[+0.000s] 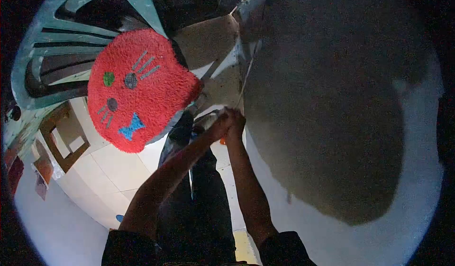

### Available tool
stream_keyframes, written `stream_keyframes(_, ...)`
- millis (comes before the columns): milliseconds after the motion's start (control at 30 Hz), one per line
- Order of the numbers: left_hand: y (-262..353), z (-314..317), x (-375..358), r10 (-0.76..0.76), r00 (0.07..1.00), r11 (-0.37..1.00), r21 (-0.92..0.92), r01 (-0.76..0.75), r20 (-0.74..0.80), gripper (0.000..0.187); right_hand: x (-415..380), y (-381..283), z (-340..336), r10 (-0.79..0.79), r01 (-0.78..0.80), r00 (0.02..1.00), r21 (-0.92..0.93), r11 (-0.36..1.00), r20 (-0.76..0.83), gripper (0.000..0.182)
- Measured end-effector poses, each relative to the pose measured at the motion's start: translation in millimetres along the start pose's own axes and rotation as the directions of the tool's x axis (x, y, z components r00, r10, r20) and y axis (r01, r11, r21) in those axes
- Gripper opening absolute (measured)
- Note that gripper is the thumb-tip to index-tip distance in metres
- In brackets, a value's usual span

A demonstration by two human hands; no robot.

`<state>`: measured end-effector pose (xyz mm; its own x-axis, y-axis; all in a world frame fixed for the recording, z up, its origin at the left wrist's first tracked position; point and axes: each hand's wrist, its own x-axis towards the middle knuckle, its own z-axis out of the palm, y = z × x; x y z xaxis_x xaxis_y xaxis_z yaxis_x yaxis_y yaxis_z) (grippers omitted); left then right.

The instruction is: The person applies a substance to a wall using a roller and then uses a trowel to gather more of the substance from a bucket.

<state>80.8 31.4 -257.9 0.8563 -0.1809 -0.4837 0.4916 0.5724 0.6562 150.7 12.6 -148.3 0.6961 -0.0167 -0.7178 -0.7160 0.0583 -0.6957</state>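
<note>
My left hand [219, 127] and my right hand [236, 122] meet in front of me, close to the wall. Both are closed, with fingers bent and pressed together. I cannot tell what they grip. A pale greyish shape [206, 119] shows just left of my left hand, partly covered by it. Below the hands, a small orange thing [222, 141] peeks out between my forearms. Left of them is a red fluffy cat-shaped cushion [142, 90] with a blue bow and grey whiskers, lying on a green plastic chair [71, 38].
On the right rises a pale wall [422, 180] with my large shadow across it. Light floor tiles [111, 169] stretch out at left, where a brown frame-like object [80, 152] lies. My dark-trousered legs [196, 214] are beneath my arms. A small blue thing [119, 217] sits near my left elbow.
</note>
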Motion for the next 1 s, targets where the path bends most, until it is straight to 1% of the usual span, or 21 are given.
stream_keyframes(33,-23.0,10.3,-13.5,0.058,0.997,0.997,-0.047,-0.06,-0.043,0.055,-5.6,18.7,-18.7,-0.078,0.077,0.997,-0.144,0.987,-0.001,0.02)
stream_keyframes(100,28.4,43.0,-59.2,0.023,0.998,0.992,0.128,-0.015,-0.058,0.058,-32.4,40.7,-48.1,-0.157,0.152,0.987,-0.438,0.886,0.026,0.021)
stream_keyframes(133,-57.5,34.8,-56.2,-0.019,0.999,0.973,0.23,0.027,-0.036,0.056,-53.3,39.0,-55.7,-0.16,0.154,0.986,-0.58,0.8,0.041,0.023)
stream_keyframes(167,-63.1,41.0,-70.2,-0.02,0.999,0.973,0.231,0.028,-0.038,0.056,-72.4,46.4,-58.6,-0.029,-0.003,0.993,-0.279,0.96,-0.112,0.017)
stream_keyframes(267,-51.4,59.4,-114.6,-0.14,0.987,0.989,0.044,0.144,-0.084,0.055,-103.8,71.6,-71.5,-0.276,0.236,0.959,-0.353,0.905,-0.067,0.02)
stream_keyframes(333,-49.6,62.6,-133.9,-0.225,0.969,0.972,-0.089,0.217,-0.099,0.054,-106.3,74.5,-72.9,0.116,-0.129,0.969,-0.046,0.991,-0.217,0.022)
stream_keyframes(367,-48.9,53.4,-133.4,-0.227,0.969,0.972,-0.091,0.218,-0.101,0.054,-106.7,72.1,-67.3,0.118,-0.132,0.969,-0.048,0.99,-0.217,0.022)
stream_keyframes(400,-48.1,36.8,-126.5,0.14,0.99,0.89,0.437,-0.13,0.008,0.052,-106.0,51.7,-45.7,0.087,-0.089,0.978,-0.002,0.996,-0.187,0.023)
stream_keyframes(433,-31.7,28.6,-120.2,0.18,0.983,0.847,0.505,-0.169,0.027,0.051,-98.2,38.9,-28.9,0.054,-0.047,0.986,0.048,0.998,-0.158,0.024)
stream_keyframes(467,-0.7,24.8,-110.2,0.155,0.988,0.85,0.509,-0.14,0.014,0.05,-81.0,36.0,-24.4,-0.003,-0.016,0.996,-0.209,0.978,-0.087,0.023)
stream_keyframes(533,78.9,25.0,-89.5,0.018,0.998,0.889,0.459,0.008,-0.053,0.049,-46.5,30.1,-15.4,-0.116,0.124,0.992,-0.665,0.737,0.056,0.025)
stream_keyframes(567,114.6,27.8,-81.3,-0.009,0.997,0.889,0.456,0.042,-0.073,0.048,-43.7,13.9,0.2,-0.113,0.121,0.992,-0.665,0.737,0.056,0.025)
stream_keyframes(600,141.1,30.9,-74.3,-0.005,0.997,0.89,0.453,0.042,-0.083,0.048,-43.5,-1.9,16.4,-0.074,0.053,0.996,-0.327,0.943,-0.051,0.024)
stream_keyframes(633,158.8,33.4,-70.4,-0.002,0.996,0.886,0.461,0.045,-0.094,0.048,-43.8,-7.5,22.7,0.004,0.006,0.991,0.069,0.998,-0.136,0.023)
stream_keyframes(767,102.4,34.2,-74.3,0.168,0.98,0.886,0.453,-0.103,-0.104,0.043,-52.3,-15.9,13.2,0.039,-0.033,0.994,0.063,0.997,-0.101,0.018)
stream_keyframes(833,20.6,32.7,-71.4,0.052,0.998,0.997,0.051,-0.053,0.023,0.044,-69.2,-14.4,-5.2,0.003,-0.003,0.999,0.008,1.0,-0.05,0.019)
stream_keyframes(867,28.5,40.8,-83.3,-0.101,0.995,0.983,0.157,0.099,0.007,0.051,-58.5,27.7,-40.2,-0.093,0.093,0.996,-0.295,0.951,0.014,0.02)
stream_keyframes(900,32.9,51.9,-95.8,-0.098,0.995,0.983,0.156,0.096,0.007,0.051,-71.3,24.3,-45.2,-0.094,0.095,0.995,-0.297,0.95,0.015,0.02)
stream_keyframes(933,36.4,63.6,-108.8,-0.092,0.995,0.949,0.298,0.101,-0.043,0.054,-85.4,15.3,-46.1,0.028,-0.038,0.997,-0.15,0.988,-0.067,0.021)
stream_keyframes(967,36.3,71.7,-117.6,-0.103,0.993,0.948,0.297,0.117,-0.062,0.054,-96.3,11.0,-48.8,0.163,-0.163,0.978,0.01,0.987,-0.131,0.026)
stream_keyframes(1000,35.5,77.1,-123.5,-0.121,0.991,0.955,0.265,0.133,-0.062,0.054,-98.4,22.2,-60.1,0.162,-0.162,0.978,0.01,0.987,-0.129,0.026)
